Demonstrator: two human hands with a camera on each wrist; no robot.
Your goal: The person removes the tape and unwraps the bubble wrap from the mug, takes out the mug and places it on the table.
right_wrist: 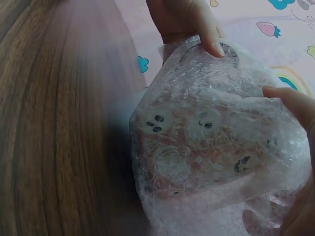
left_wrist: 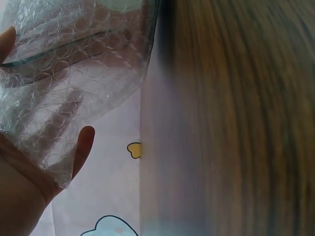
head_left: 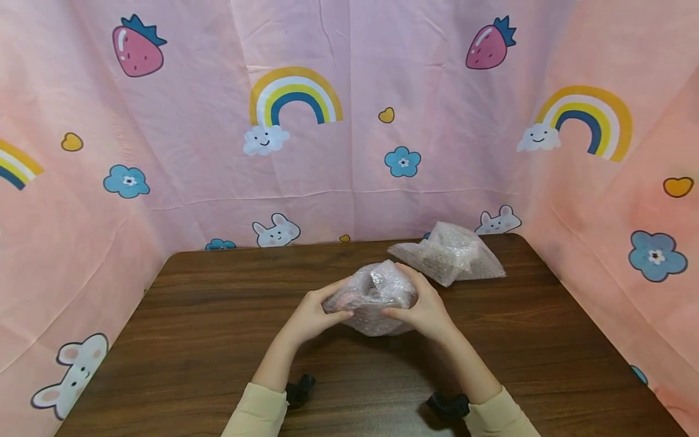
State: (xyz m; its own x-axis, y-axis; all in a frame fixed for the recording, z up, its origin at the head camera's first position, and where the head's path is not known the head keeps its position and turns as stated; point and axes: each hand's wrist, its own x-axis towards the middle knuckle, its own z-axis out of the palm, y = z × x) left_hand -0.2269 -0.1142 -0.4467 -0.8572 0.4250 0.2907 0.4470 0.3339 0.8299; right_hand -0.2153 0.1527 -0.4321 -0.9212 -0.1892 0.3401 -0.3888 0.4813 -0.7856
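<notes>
Both hands hold a bubble-wrapped bundle (head_left: pixel 377 306) above the middle of the table. My left hand (head_left: pixel 317 311) grips its left side, with the thumb on the near face. On the other side my right hand (head_left: pixel 423 306) grips it, thumb also in front. Through the clear wrap, the right wrist view shows a reddish item with pale round cartoon faces (right_wrist: pixel 204 123); its exact kind cannot be told. In the left wrist view, the left hand (left_wrist: pixel 24 182) lies around a loose corner of bubble wrap (left_wrist: pixel 54 132).
A second piece of crumpled bubble wrap (head_left: pixel 453 252) lies at the back right of the dark wooden table (head_left: pixel 218 315). Pink printed cloth (head_left: pixel 349 176) hangs behind the table and along both sides. Black wrist mounts (head_left: pixel 449 405) sit by both cuffs.
</notes>
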